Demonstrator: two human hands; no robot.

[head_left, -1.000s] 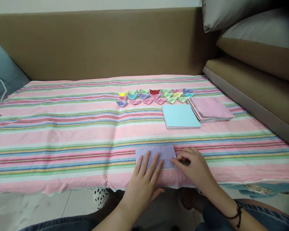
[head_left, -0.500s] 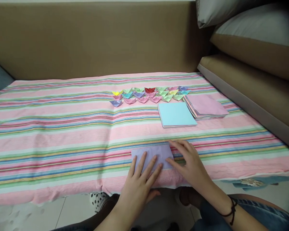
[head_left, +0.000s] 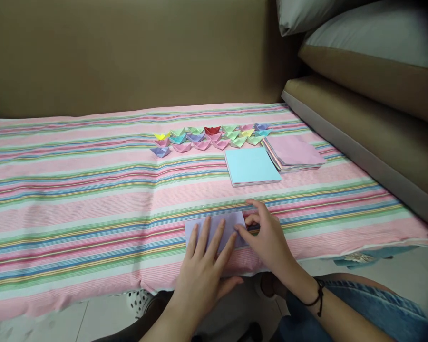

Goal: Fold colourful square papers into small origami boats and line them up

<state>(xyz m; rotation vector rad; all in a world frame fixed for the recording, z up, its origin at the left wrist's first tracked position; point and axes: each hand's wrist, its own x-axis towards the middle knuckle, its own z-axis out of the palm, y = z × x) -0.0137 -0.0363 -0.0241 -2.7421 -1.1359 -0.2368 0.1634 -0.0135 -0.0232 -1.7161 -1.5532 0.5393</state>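
Note:
A folded lilac paper point(head_left: 231, 222) lies near the front edge of the striped cloth point(head_left: 92, 190). My left hand point(head_left: 203, 266) rests flat on it, fingers stretched out and apart. My right hand point(head_left: 267, 237) is at the paper's right end, fingers curled and pinching its edge. Farther back lie a light-blue paper stack point(head_left: 251, 166) and a pink paper stack point(head_left: 294, 152). Behind them stand several small folded paper boats point(head_left: 207, 137) in mixed colours, set in rows.
A brown sofa back point(head_left: 128, 52) rises behind the cloth. Brown and grey cushions point(head_left: 371, 80) are piled at the right. My knees in jeans point(head_left: 356, 308) and the tiled floor point(head_left: 57, 323) show below the cloth's front edge.
The view has shifted right and down. My right hand moved up along the paper's right end, its fingers spread briefly, and now they curl and pinch the edge. The left hand stays flat on the paper.

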